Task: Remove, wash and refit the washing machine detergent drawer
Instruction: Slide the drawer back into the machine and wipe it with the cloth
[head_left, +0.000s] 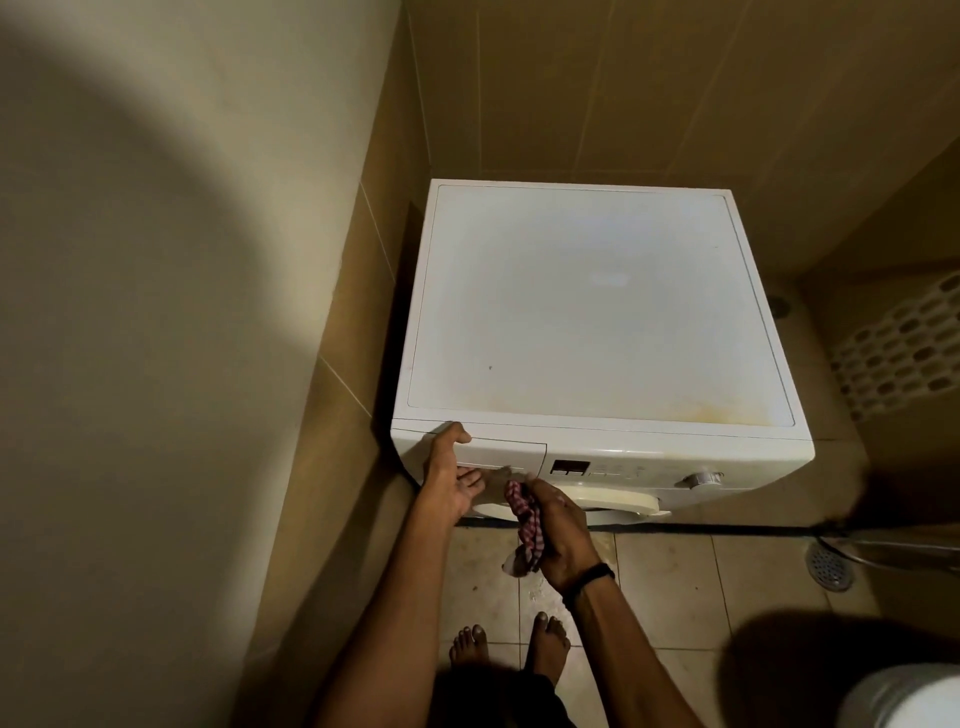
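Note:
A white front-loading washing machine (597, 312) stands in a tiled corner. Its detergent drawer front (506, 453) sits flush at the top left of the control panel. My left hand (451, 475) rests against the drawer front, thumb up on the top edge and fingers spread below the panel. My right hand (558, 535) grips a red-and-white checked cloth (524, 525) just in front of the drawer's lower edge, near the door rim (613, 499).
A wall runs close along the machine's left side. A program knob (701, 479) sits at the panel's right. A floor drain (830, 566) and a dark hose lie on the tiles to the right. A white container (904, 696) is at the bottom right. My bare feet stand below.

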